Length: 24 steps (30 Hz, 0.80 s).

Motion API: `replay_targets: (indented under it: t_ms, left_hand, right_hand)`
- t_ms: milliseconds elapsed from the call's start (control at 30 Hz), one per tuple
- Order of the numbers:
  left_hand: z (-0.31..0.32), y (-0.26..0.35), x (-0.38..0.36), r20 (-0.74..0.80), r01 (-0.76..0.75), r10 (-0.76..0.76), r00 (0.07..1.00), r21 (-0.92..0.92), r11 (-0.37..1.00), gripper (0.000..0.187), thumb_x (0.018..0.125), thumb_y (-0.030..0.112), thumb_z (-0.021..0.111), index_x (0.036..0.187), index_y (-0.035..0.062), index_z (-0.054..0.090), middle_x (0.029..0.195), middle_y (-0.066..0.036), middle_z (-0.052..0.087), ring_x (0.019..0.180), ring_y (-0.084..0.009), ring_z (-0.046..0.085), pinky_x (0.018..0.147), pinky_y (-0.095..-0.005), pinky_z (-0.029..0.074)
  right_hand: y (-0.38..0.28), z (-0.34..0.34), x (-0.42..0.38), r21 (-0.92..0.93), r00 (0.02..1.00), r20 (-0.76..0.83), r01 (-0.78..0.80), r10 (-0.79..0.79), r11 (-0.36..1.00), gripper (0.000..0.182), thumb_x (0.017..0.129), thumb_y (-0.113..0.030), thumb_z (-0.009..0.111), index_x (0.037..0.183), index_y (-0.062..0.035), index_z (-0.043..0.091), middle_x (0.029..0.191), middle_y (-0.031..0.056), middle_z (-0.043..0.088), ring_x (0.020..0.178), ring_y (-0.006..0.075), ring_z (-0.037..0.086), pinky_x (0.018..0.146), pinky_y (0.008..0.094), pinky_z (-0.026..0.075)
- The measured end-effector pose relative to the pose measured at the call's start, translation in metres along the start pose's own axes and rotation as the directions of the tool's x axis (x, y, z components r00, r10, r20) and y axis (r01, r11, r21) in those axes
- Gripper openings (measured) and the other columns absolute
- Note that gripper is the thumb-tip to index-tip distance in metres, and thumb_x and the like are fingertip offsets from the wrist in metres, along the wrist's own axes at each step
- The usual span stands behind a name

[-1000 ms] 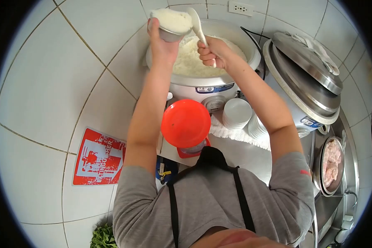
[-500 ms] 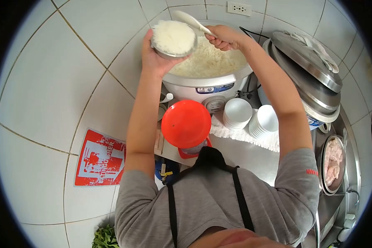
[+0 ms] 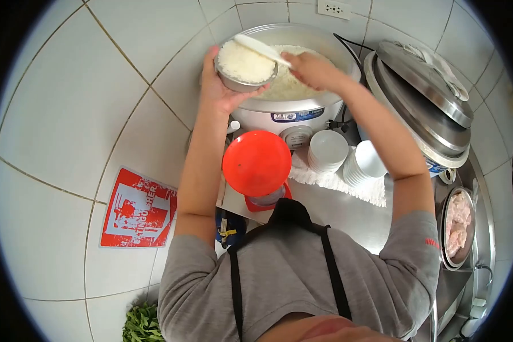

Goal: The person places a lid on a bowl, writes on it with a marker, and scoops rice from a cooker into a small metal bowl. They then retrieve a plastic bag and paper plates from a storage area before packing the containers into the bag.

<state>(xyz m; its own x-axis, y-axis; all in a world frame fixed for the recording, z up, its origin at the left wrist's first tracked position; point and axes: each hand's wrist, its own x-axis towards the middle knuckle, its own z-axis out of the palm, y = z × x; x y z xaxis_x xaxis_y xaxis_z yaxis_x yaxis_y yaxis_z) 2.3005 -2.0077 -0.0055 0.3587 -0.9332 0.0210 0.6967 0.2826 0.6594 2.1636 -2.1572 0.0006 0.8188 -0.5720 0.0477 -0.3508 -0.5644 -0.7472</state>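
A metal bowl (image 3: 242,86) heaped with white rice (image 3: 244,62) is in my left hand (image 3: 218,91), tilted over the left side of a large rice cooker (image 3: 302,106). The fingers wrap round the bowl's underside and rim. My right hand (image 3: 313,69) grips the handle of a white rice paddle (image 3: 259,49), whose flat end lies on top of the heaped rice. More rice fills the cooker below both hands. Nearer my body, a round red dish (image 3: 256,162) sits on a red base.
Two stacks of white bowls (image 3: 328,149) stand on a white cloth (image 3: 347,189) right of the red dish. At the right is a second cooker with metal lids (image 3: 424,77). Beyond it lies a pan of raw meat (image 3: 457,225). A tiled wall (image 3: 45,114) borders the left.
The paddle has come down from above the bowl onto the rice, and my right hand has lowered with it. My left hand has shifted slightly right and down with the bowl, whose heap looks flatter.
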Motion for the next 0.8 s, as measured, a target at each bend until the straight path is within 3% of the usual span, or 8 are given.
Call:
replay_targets:
  t_ms: [200, 267, 333, 400, 533, 567, 667, 800]
  left_hand:
    - [-0.017, -0.002, -0.012, -0.045, -0.024, 0.026, 0.999, 0.035, 0.999, 0.066, 0.076, 0.054, 0.055, 0.127, 0.0132, 0.042, 0.132, -0.015, 0.039, 0.121, -0.0365, 0.037, 0.091, -0.0596, 0.033]
    - [-0.011, 0.001, -0.023, -0.083, -0.145, 0.149, 0.985, 0.049, 0.988, 0.067, 0.076, 0.054, 0.055, 0.127, 0.0122, 0.041, 0.131, -0.015, 0.041, 0.120, -0.0358, 0.039, 0.091, -0.0595, 0.033]
    - [-0.004, 0.010, -0.032, -0.107, -0.280, 0.285, 0.952, 0.064, 0.958, 0.069, 0.075, 0.054, 0.055, 0.127, 0.0111, 0.040, 0.129, -0.014, 0.042, 0.118, -0.0352, 0.040, 0.091, -0.0594, 0.033]
    - [-0.008, 0.014, -0.045, -0.082, -0.411, 0.439, 0.895, 0.234, 0.881, 0.067, 0.076, 0.055, 0.052, 0.126, 0.0113, 0.041, 0.133, -0.015, 0.039, 0.122, -0.0368, 0.036, 0.093, -0.0612, 0.030]
    - [-0.010, 0.012, -0.071, -0.112, -0.573, 0.594, 0.797, 0.174, 0.801, 0.069, 0.076, 0.055, 0.053, 0.127, 0.0103, 0.040, 0.132, -0.015, 0.039, 0.121, -0.0378, 0.037, 0.093, -0.0616, 0.031]
    - [-0.018, 0.014, -0.077, -0.168, -0.581, 0.609, 0.775, 0.191, 0.791, 0.069, 0.075, 0.055, 0.053, 0.127, 0.0110, 0.040, 0.132, -0.015, 0.039, 0.120, -0.0381, 0.037, 0.093, -0.0617, 0.031]
    - [-0.040, 0.013, -0.100, -0.288, -0.584, 0.591, 0.754, 0.118, 0.803, 0.064, 0.076, 0.055, 0.052, 0.124, 0.0135, 0.042, 0.129, -0.012, 0.041, 0.118, -0.0361, 0.039, 0.090, -0.0594, 0.034]
    - [-0.071, 0.001, -0.147, -0.451, -0.697, 0.627, 0.635, 0.016, 0.717, 0.058, 0.076, 0.056, 0.053, 0.121, 0.0189, 0.044, 0.127, -0.009, 0.042, 0.116, -0.0348, 0.040, 0.088, -0.0586, 0.036]
  right_hand:
    - [0.016, 0.041, 0.000, 0.063, 0.992, -0.023, 0.126, -0.125, 0.990, 0.054, 0.093, -0.049, 0.032, 0.067, -0.0044, 0.048, 0.048, 0.0004, 0.039, 0.033, 0.0135, 0.034, 0.032, 0.0305, 0.029]
    - [0.010, 0.044, -0.001, 0.538, 0.978, 0.185, -0.015, -0.101, 0.843, 0.054, 0.093, -0.048, 0.032, 0.067, -0.0040, 0.049, 0.048, 0.0026, 0.041, 0.032, 0.0135, 0.035, 0.031, 0.0306, 0.029]
    - [-0.010, 0.057, -0.004, 0.399, 0.992, 0.117, 0.000, -0.051, 0.917, 0.058, 0.093, -0.050, 0.031, 0.064, -0.0028, 0.048, 0.048, 0.0056, 0.042, 0.036, 0.0160, 0.039, 0.037, 0.0341, 0.035]
    - [-0.018, 0.072, -0.003, -0.077, 0.867, -0.229, 0.437, -0.443, 0.896, 0.061, 0.092, -0.051, 0.029, 0.061, -0.0017, 0.046, 0.050, 0.0099, 0.044, 0.045, 0.0218, 0.046, 0.052, 0.0378, 0.041]
    - [-0.063, 0.076, -0.023, 0.046, 0.901, -0.049, 0.433, -0.431, 0.900, 0.063, 0.092, -0.049, 0.028, 0.063, 0.0014, 0.051, 0.057, 0.0160, 0.048, 0.056, 0.0299, 0.047, 0.066, 0.0394, 0.041]
    - [-0.071, 0.081, -0.023, -0.076, 0.921, 0.023, 0.390, -0.389, 0.918, 0.060, 0.093, -0.039, 0.026, 0.079, 0.0085, 0.059, 0.079, 0.0310, 0.058, 0.081, 0.0431, 0.057, 0.078, 0.0460, 0.043]
    - [-0.084, 0.085, -0.011, -0.132, 0.907, 0.191, 0.404, -0.377, 0.905, 0.060, 0.093, -0.041, 0.027, 0.082, 0.0071, 0.061, 0.081, 0.0284, 0.060, 0.082, 0.0421, 0.058, 0.077, 0.0448, 0.044]
    - [-0.072, 0.122, 0.020, -0.154, 0.915, -0.102, 0.372, -0.390, 0.915, 0.049, 0.091, -0.036, 0.036, 0.085, 0.0034, 0.065, 0.087, 0.0227, 0.063, 0.084, 0.0363, 0.061, 0.075, 0.0423, 0.047]
